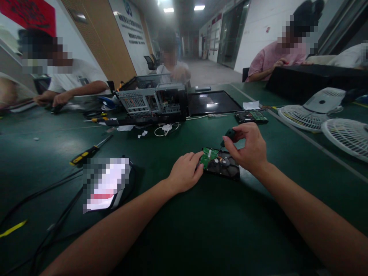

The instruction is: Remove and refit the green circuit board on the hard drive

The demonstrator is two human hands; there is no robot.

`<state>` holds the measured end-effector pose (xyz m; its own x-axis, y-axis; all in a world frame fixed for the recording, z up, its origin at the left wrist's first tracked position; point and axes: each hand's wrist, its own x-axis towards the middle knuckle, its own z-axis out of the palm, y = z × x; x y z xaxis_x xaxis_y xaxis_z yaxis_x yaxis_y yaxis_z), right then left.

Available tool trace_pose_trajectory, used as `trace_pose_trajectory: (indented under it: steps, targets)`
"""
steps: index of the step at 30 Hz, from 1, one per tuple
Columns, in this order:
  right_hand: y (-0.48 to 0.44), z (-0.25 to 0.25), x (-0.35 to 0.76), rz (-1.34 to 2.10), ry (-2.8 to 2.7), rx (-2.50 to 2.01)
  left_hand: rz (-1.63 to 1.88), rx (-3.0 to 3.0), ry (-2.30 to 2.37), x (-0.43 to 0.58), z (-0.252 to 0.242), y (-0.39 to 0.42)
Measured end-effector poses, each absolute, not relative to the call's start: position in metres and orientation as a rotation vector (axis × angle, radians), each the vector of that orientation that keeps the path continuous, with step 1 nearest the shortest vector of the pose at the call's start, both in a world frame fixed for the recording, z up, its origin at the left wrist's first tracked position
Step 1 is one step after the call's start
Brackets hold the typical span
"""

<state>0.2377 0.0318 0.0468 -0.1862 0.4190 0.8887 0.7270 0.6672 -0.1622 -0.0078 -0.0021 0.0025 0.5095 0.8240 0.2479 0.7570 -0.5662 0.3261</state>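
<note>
A hard drive [220,168] lies on the green tabletop with its underside up, showing a green circuit board [209,156] at its left part and a round motor hub near the middle. My left hand [185,171] grips the drive's left end, fingertips at the board's edge. In my right hand [250,148], thumb and fingers pinch the dark green handle of a small screwdriver [229,136]. It is tilted, and its tip points down at the right edge of the board; whether it sits in a screw is too small to tell.
An opened computer case [152,101] and a black panel [214,102] stand ahead. Another hard drive [251,117] lies beyond my right hand, white fan parts [301,117] farther right. At left are a yellow-black screwdriver [86,154], a lit phone [107,186] and black cables. Several people sit around.
</note>
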Motion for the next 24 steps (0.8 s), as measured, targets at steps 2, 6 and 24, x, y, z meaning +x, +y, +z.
trace_pose_trajectory:
  steps: [2,6,24]
  targets:
    - [0.0321,0.0456,0.2383,-0.337,-1.828,-0.902,0.558,2.578,1.360,-0.0080,0.0032,-0.0026]
    - [0.0318,0.0438,0.2384,-0.269,-1.852,-0.877,0.545,2.575,1.364,-0.0079,0.0034,-0.0027]
    - [0.0327,0.0429,0.2391,-0.351,-1.814,-0.970,0.544,2.566,1.368,-0.0074,0.0047,-0.0021]
